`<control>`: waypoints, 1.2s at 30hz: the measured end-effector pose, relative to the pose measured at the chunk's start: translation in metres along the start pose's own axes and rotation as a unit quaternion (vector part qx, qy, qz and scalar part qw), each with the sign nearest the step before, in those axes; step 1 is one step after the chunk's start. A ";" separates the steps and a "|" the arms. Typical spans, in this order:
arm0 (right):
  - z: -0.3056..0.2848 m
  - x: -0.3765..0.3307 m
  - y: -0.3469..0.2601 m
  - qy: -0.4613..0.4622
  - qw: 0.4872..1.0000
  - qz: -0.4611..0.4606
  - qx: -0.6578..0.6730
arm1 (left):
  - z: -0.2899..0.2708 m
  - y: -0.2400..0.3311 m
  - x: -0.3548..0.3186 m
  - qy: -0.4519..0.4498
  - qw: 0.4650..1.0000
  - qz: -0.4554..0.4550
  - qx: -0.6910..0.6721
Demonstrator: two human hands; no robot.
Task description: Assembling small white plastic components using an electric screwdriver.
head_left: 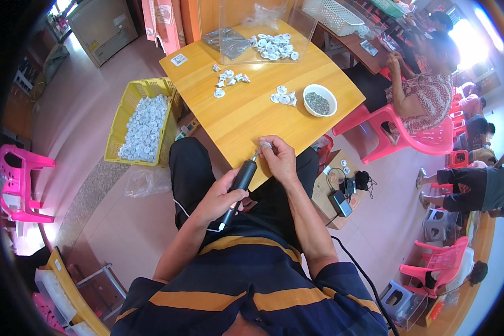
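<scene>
My left hand [221,197] is wrapped round a black electric screwdriver [243,176] with a white cord at its lower end. The tool's bit points up and away to a small white plastic part [265,145], which my right hand [280,159] pinches over the table's near edge. Fingers cover most of that part. Ahead on the wooden table [246,115] stands a white bowl [320,101] of small metal screws [317,103]. A few white round parts [284,96] lie beside it, and another loose group [229,78] is farther left.
A clear box [266,56] at the table's far side holds more white parts. Left on the floor stands a yellow basket [117,126] full of white pieces. At right are a cardboard box [327,196] with a power adapter [340,203], pink chairs [425,131] and a seated person [420,89].
</scene>
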State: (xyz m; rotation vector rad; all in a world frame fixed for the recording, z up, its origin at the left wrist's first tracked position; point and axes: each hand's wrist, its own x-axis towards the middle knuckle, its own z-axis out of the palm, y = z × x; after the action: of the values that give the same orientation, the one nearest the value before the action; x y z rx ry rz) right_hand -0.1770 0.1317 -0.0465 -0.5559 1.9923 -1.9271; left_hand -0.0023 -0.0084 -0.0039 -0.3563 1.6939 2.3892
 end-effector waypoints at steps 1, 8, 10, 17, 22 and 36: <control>-0.001 0.000 0.001 -0.006 1.000 0.003 -0.002 | 0.000 0.001 0.000 0.003 1.000 -0.003 0.003; 0.002 -0.001 -0.004 0.000 1.000 -0.010 -0.010 | 0.000 -0.001 0.001 -0.002 1.000 0.006 -0.011; 0.001 -0.001 -0.004 -0.004 1.000 -0.014 -0.011 | -0.002 -0.002 0.003 -0.001 1.000 0.007 0.001; 0.002 -0.001 -0.006 0.002 1.000 -0.014 -0.027 | -0.001 -0.003 0.003 0.002 1.000 0.001 0.003; 0.001 -0.001 -0.005 0.000 1.000 -0.013 -0.029 | 0.000 0.000 0.002 0.000 1.000 0.006 0.002; -0.001 0.001 -0.001 -0.008 0.999 -0.030 -0.017 | 0.003 0.006 0.003 0.000 1.000 0.000 0.014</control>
State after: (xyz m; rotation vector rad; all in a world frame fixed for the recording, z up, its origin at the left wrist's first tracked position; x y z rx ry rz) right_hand -0.1785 0.1318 -0.0454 -0.6431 2.0234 -1.9214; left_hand -0.0073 -0.0080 0.0016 -0.3514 1.7267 2.3628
